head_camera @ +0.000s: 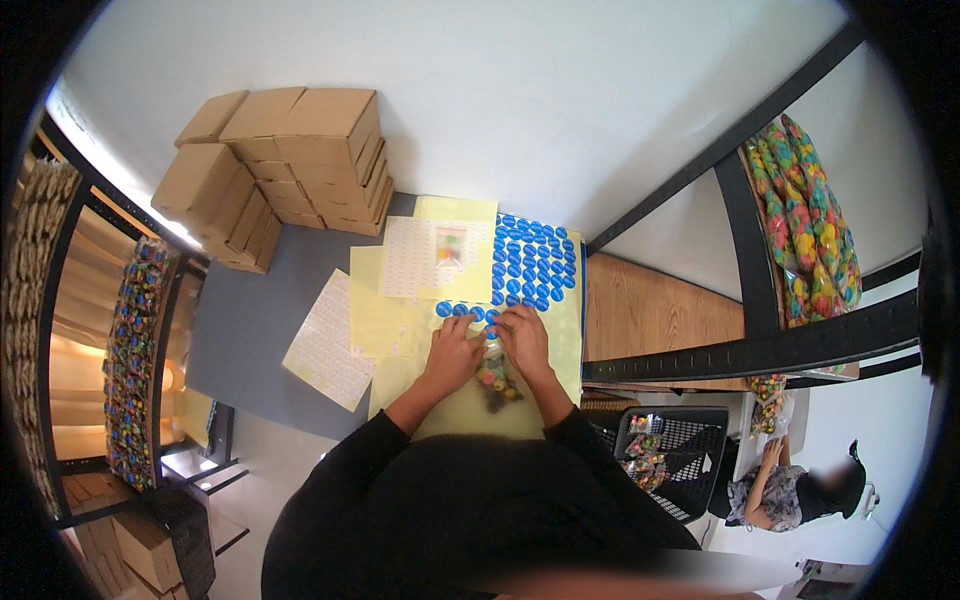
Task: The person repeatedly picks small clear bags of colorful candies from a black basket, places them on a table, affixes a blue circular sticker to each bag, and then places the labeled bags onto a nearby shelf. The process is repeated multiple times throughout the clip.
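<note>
Just in front of my body lies a clear plastic bag [496, 381] filled with colourful sweets. Its top edge is between my left hand [454, 349] and my right hand [526, 343], and the fingers of both close on it. A round blue sticker [491, 331] shows at the bag's top, between my fingertips. Just beyond my hands, a sheet of round blue stickers [529, 262] covers the right part of the table. Left of it are yellow backing sheets [375, 307] and a sheet of small white labels [409, 259], with a small clear packet [450, 247] on top.
Cardboard boxes [315, 157] are stacked at the back left of the grey table [247, 330]. Another label sheet [330, 341] lies askew. Shelves hold bagged sweets [806, 225] at right and more packs [139, 360] at left. A black crate [675, 457] and a person [780, 487] are at lower right.
</note>
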`<state>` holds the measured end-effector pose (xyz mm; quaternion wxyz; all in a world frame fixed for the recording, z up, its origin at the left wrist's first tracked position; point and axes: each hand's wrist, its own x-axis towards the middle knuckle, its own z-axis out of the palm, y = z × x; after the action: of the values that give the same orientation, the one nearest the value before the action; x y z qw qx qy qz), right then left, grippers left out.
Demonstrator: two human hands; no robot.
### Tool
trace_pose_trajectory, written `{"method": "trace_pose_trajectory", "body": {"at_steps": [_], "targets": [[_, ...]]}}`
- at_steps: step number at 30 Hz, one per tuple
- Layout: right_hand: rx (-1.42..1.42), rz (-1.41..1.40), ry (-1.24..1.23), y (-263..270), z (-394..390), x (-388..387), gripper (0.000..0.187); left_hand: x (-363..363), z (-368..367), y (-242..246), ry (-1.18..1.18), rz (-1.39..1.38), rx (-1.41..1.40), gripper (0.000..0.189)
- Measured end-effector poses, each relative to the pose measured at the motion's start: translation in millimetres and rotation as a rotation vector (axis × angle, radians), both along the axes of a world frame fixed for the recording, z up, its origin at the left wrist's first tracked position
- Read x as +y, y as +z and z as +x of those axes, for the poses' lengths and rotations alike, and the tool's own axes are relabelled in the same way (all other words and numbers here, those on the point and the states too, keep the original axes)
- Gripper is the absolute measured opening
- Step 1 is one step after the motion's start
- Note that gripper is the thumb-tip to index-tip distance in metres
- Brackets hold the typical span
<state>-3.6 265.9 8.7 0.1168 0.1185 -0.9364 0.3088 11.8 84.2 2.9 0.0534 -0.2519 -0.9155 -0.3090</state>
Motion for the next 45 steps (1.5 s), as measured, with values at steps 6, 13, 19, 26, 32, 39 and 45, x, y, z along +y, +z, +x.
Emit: {"method": "trace_pose_trajectory", "body": {"at_steps": [6,13,19,26,32,39,45], "targets": [[0.033,0.007,0.039,-8.3,-4.0,4.4,0.01,0.4,1.8,-1.1,-0.01,-0.021,0.023,0.032],[0.14,0.109,0.051,-4.5,-3.0,2.9,0.005,-0.7,1.8,-3.3,-0.017,-0.021,0.016,0.036],[0.251,0.223,0.046,-11.2,-2.3,-1.6,0.011,0.5,2.4,-5.8,-0.006,-0.013,0.035,0.032],[0.119,0.157,-0.028,-19.7,-7.7,-2.8,0.014,0.4,3.2,-8.8,-0.007,-0.018,0.062,0.033],[-0.146,-0.094,-0.1,-7.9,-9.6,6.1,0.013,0.4,2.5,-8.3,-0.006,-0.04,0.056,0.033],[0.041,0.114,-0.006,-8.0,-3.2,-0.6,0.007,1.9,2.3,-7.3,-0.005,-0.029,0.041,0.031],[-0.009,0.109,-0.146,-17.2,-8.5,-10.0,0.009,1.5,1.9,-7.2,0.004,-0.025,0.041,0.03]]}}
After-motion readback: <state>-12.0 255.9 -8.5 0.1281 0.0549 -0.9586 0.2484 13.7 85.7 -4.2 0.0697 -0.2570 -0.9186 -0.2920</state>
